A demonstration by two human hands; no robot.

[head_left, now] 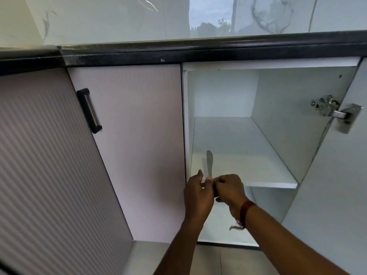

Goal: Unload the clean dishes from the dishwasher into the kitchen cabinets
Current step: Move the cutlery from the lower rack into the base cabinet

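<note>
Shelving knife (209, 163), handle pinched by curled left grip (198, 195) and right grip (231, 189): best laid flat, well onto shelf (248, 151).

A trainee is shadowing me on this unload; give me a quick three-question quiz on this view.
1. True or false: the knife lies on the shelf with no hand on it.
2. How many hands hold the knife? A) none B) one C) two
3. Fill in: the door with the bar handle is ____.
Key: 1 false; 2 C, the left hand and right hand both grip it; 3 closed.
</note>
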